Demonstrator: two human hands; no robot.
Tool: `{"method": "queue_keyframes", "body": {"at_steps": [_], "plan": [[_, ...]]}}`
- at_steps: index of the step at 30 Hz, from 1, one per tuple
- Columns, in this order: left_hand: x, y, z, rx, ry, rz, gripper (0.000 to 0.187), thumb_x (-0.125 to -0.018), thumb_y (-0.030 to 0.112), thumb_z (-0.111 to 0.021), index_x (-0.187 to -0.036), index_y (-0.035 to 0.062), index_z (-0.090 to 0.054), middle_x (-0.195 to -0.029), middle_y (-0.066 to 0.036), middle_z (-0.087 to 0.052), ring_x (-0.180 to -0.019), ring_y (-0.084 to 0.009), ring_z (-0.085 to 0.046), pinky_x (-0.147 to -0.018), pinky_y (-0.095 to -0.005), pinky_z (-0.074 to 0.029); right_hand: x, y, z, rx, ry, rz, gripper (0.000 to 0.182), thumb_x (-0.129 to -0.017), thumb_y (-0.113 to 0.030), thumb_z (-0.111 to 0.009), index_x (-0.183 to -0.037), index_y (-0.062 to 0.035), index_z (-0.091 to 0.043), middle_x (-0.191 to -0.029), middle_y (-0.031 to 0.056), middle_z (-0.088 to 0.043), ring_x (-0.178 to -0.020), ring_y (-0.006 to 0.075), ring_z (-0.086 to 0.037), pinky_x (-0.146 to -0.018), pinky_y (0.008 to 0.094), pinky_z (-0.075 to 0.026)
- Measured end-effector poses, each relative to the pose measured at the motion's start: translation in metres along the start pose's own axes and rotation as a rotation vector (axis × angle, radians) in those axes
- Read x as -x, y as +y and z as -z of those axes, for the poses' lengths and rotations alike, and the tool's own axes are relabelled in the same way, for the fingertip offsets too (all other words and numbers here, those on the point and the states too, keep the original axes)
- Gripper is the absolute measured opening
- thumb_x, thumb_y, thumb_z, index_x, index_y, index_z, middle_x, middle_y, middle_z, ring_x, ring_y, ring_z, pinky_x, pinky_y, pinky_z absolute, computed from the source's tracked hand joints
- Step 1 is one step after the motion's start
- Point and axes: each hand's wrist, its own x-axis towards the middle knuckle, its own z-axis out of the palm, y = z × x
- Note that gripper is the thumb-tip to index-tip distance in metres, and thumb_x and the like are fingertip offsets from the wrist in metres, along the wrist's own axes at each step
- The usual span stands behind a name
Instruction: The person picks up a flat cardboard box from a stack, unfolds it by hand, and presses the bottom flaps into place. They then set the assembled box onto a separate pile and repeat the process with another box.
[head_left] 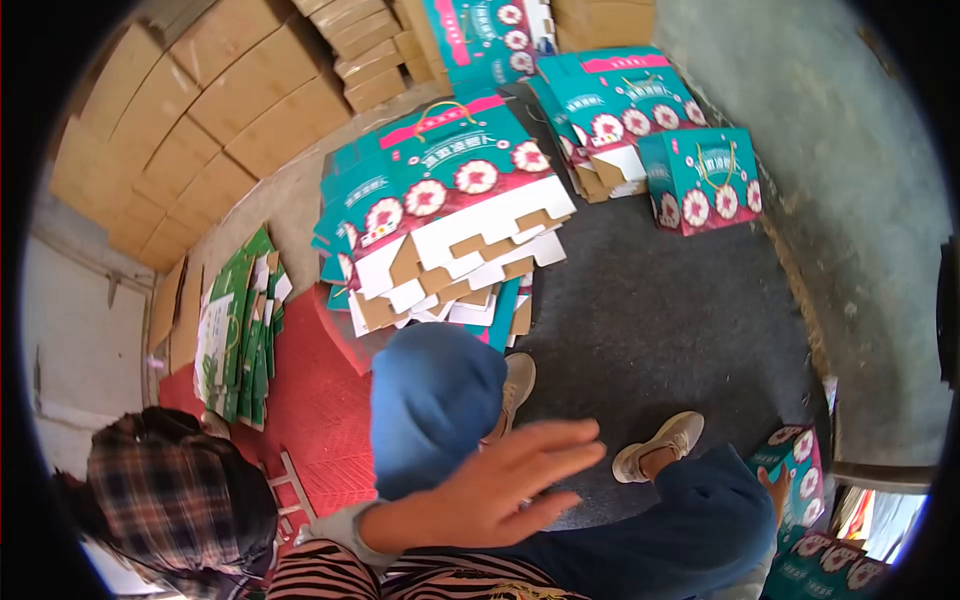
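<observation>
My left hand [490,490] is raised over my lap, fingers apart, with nothing in it. At the lower right, my right hand [775,490] touches the edge of a teal and pink box [803,475]; only part of its fingers shows. In front of my knees lies a stack of flattened teal cartons [450,165] with white flaps and a yellow cord handle. A second flat stack [625,95] lies behind it to the right. Beside that stands a folded teal box [705,180] with a cord handle.
Brown cartons [210,120] are piled along the back left. Green flattened cartons [240,330] lean at the left near a red mat [320,400]. A person in a plaid garment [170,490] is at the lower left. A grey wall [850,200] bounds the right side.
</observation>
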Motion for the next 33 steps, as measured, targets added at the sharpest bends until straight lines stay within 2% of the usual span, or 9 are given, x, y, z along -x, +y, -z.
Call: {"method": "queue_keyframes", "body": {"at_steps": [2, 4, 7, 9, 13, 19, 24, 27, 33], "plan": [[0.009, 0.009, 0.041, -0.216, 0.234, -0.097, 0.035, -0.084, 0.006, -0.062, -0.117, -0.0001, -0.056, -0.128, -0.02, -0.051, -0.115, -0.0331, -0.054, -0.092, -0.039, -0.045, -0.009, -0.049, 0.06, -0.298, -0.196, 0.23, 0.067, -0.081, -0.036, -0.069, -0.135, -0.0043, -0.045, -0.132, 0.0205, -0.05, -0.122, 0.0331, -0.048, -0.097, 0.0385, -0.041], [0.012, -0.005, 0.075, -0.451, 0.506, -0.102, 0.031, -0.082, 0.004, -0.063, -0.113, 0.0, -0.058, -0.124, -0.019, -0.055, -0.113, -0.0327, -0.055, -0.091, -0.0386, -0.045, 0.023, -0.143, 0.141, -0.254, -0.253, 0.354, 0.055, -0.082, -0.021, -0.069, -0.13, -0.0011, -0.05, -0.126, 0.0187, -0.055, -0.118, 0.0318, -0.052, -0.095, 0.0359, -0.043], [0.026, -0.099, 0.112, -0.514, 0.711, 0.184, 0.03, -0.082, 0.008, -0.063, -0.11, 0.0017, -0.059, -0.118, -0.019, -0.057, -0.112, -0.0334, -0.055, -0.093, -0.0405, -0.044, 0.088, -0.247, 0.22, -0.272, 0.063, 0.77, 0.053, -0.08, -0.012, -0.068, -0.128, -0.001, -0.05, -0.127, 0.0198, -0.054, -0.118, 0.0336, -0.052, -0.096, 0.0384, -0.042], [0.057, -0.183, 0.125, -0.668, 0.592, 0.44, 0.035, -0.081, 0.014, -0.066, -0.113, 0.0041, -0.059, -0.121, -0.02, -0.055, -0.118, -0.0356, -0.05, -0.098, -0.0438, -0.041, 0.145, -0.31, 0.266, -0.24, 0.115, 0.929, 0.053, -0.079, -0.011, -0.069, -0.128, -0.0017, -0.051, -0.127, 0.0204, -0.053, -0.118, 0.0354, -0.051, -0.097, 0.0394, -0.041], [0.076, -0.254, 0.121, -0.892, 0.357, 0.678, 0.052, -0.077, 0.022, -0.071, -0.124, 0.0077, -0.053, -0.135, -0.021, -0.043, -0.129, -0.0371, -0.038, -0.104, -0.0466, -0.035, 0.211, -0.375, 0.287, -0.067, 0.017, 1.344, 0.055, -0.077, -0.016, -0.07, -0.127, -0.0037, -0.051, -0.125, 0.0188, -0.055, -0.115, 0.0364, -0.053, -0.095, 0.0403, -0.043], [0.015, -0.309, 0.144, -1.13, 0.174, 0.705, 0.074, -0.076, 0.035, -0.072, -0.137, 0.0098, -0.039, -0.147, -0.02, -0.029, -0.138, -0.0353, -0.023, -0.109, -0.0482, -0.026, 0.194, -0.402, 0.213, -0.087, -0.264, 1.366, 0.051, -0.077, -0.024, -0.07, -0.122, -0.006, -0.055, -0.112, 0.0161, -0.059, -0.099, 0.0323, -0.06, -0.083, 0.0402, -0.049], [-0.027, -0.335, 0.174, -1.163, -0.042, 0.8, 0.106, -0.066, 0.058, -0.073, -0.147, 0.0095, -0.023, -0.152, -0.02, -0.018, -0.142, -0.0346, -0.017, -0.112, -0.0511, -0.018, 0.169, -0.378, 0.177, 0.259, -0.284, 1.173, 0.049, -0.075, -0.021, -0.071, -0.118, -0.0064, -0.056, -0.105, 0.0141, -0.061, -0.092, 0.0318, -0.061, -0.078, 0.0393, -0.05], [-0.034, -0.343, 0.187, -1.14, -0.169, 0.795, 0.1, -0.07, 0.055, -0.072, -0.144, 0.005, -0.027, -0.149, -0.025, -0.022, -0.138, -0.0404, -0.023, -0.107, -0.0517, -0.03, 0.171, -0.388, 0.187, 0.22, -0.281, 1.166, 0.05, -0.074, -0.02, -0.071, -0.119, -0.006, -0.056, -0.106, 0.0139, -0.062, -0.093, 0.032, -0.061, -0.078, 0.0395, -0.05], [-0.017, -0.373, 0.186, -1.233, -0.022, 0.539, 0.078, -0.073, 0.03, -0.072, -0.136, -0.0002, -0.037, -0.133, -0.026, -0.042, -0.124, -0.0426, -0.043, -0.089, -0.0461, -0.048, 0.181, -0.397, 0.18, 0.197, -0.218, 1.287, 0.053, -0.072, -0.026, -0.071, -0.118, -0.0046, -0.057, -0.095, 0.0113, -0.06, -0.084, 0.028, -0.062, -0.074, 0.0369, -0.05]]}}
